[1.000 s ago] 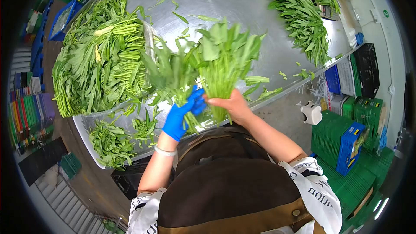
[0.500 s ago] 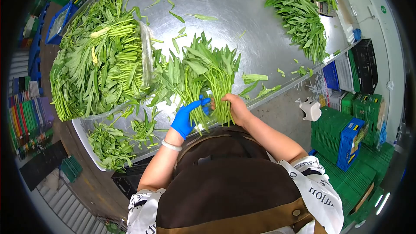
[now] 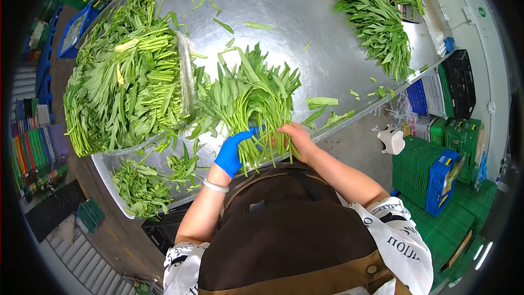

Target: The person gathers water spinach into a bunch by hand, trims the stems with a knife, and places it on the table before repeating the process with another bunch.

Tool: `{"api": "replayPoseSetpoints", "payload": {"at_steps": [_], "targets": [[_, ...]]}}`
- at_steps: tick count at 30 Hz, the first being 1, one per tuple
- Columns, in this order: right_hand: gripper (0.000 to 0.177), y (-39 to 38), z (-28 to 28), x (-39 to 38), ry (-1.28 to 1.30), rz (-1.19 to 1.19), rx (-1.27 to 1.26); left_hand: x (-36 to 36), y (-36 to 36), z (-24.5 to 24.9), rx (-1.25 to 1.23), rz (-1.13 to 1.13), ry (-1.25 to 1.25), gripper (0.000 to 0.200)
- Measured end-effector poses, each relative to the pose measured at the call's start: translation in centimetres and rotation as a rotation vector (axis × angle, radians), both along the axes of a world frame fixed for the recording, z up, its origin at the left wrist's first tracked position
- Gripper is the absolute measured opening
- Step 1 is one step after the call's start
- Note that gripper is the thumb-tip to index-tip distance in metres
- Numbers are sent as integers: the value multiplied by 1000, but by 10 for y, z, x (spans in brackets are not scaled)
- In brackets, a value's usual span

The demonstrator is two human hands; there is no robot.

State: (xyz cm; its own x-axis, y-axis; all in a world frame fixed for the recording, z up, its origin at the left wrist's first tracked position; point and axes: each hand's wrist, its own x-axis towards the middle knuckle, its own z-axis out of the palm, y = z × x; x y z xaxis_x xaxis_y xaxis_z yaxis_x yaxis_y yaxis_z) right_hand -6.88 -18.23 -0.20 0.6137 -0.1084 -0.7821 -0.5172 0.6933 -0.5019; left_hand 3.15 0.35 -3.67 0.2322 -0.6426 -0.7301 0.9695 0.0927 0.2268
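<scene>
Currently both hands grip one bunch of greens [image 3: 254,95] at the near edge of the counter [image 3: 305,16]; left hand [image 3: 233,152], blue-gloved, wraps the stems from below; right hand [image 3: 293,135], bare, curls over them, probably to level the stem ends; leaves fan outward over the steel; stock pile [image 3: 125,76] lies just left, within reach.

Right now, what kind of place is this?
Probably a vegetable packing room: shiny steel table, piles of long-stemmed leafy greens, stacked green plastic crates. Left hand and right hand grip a leafy green bunch.
</scene>
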Motion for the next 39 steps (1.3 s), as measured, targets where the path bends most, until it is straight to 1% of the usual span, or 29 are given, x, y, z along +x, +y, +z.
{"api": "replayPoseSetpoints", "payload": {"at_steps": [1, 2, 5, 6, 9, 10, 13, 14, 17, 20, 22, 23, 24, 26, 27, 28, 29, 30, 32, 35, 36, 39], "targets": [[30, 2, 3, 2, 37, 49, -62, -1, 0, 0, 11, -4, -5, 36], [33, 5, 2, 3, 5, 72, -100, -1, 0, 0, 31, -30, -7, 35], [41, 13, -9, 7, -99, 146, -213, -7, -7, 4, 58, -62, -142, 31], [41, 11, -11, 8, -74, 162, -178, -8, -7, 6, 58, -58, -163, 27], [35, 0, -12, 6, 11, 192, -210, -10, -6, 4, 176, -33, -151, 34], [27, -1, -16, 4, -39, 150, -248, -9, -5, 1, 197, -58, -171, 35], [24, -7, -11, 5, -65, 163, -186, -12, -5, 0, 201, -66, -243, 35], [20, -8, -6, 5, -85, 158, -200, -11, -5, 0, 171, -36, -218, 34], [22, -12, 1, 9, -154, 2, -191, -8, -3, -4, 146, -11, -216, 32], [29, -11, 11, 14, -139, 76, -161, -11, -8, 4, 142, -50, -323, 38], [34, 3, 8, 15, -232, 117, -300, -17, -16, 8, 149, -71, -415, 45], [37, 12, 4, 17, -279, 139, -371, -19, -19, 9, 149, -70, -423, 45], [38, 20, -3, 20, -310, 74, -292, -20, -20, 13, 151, -71, -431, 45], [34, 11, -11, 16, -244, 149, -284, -19, -21, 21, 178, -95, -422, 44], [32, 3, -12, 16, -212, 190, -280, -15, -18, 21, 153, -83, -378, 44], [26, -6, -9, 15, -213, 139, -312, -10, -12, 19, 128, -71, -333, 44], [25, -16, -6, 13, -207, 40, -344, -7, -6, 19, 105, -57, -284, 44], [24, -26, 3, 12, -200, -60, -375, -5, -1, 19, 82, -30, -304, 46], [21, -46, 35, 10, -357, -177, -493, -3, 7, 18, -1, 8, -250, 49], [22, -58, 62, 15, -618, -395, -178, -5, 11, 23, -82, 69, -221, 52], [22, -58, 57, 16, -434, -370, -149, -5, 8, 25, -109, 84, -217, 54], [21, -43, 32, 10, -172, -103, -140, -7, 1, 29, -190, 173, -150, 54]]}}
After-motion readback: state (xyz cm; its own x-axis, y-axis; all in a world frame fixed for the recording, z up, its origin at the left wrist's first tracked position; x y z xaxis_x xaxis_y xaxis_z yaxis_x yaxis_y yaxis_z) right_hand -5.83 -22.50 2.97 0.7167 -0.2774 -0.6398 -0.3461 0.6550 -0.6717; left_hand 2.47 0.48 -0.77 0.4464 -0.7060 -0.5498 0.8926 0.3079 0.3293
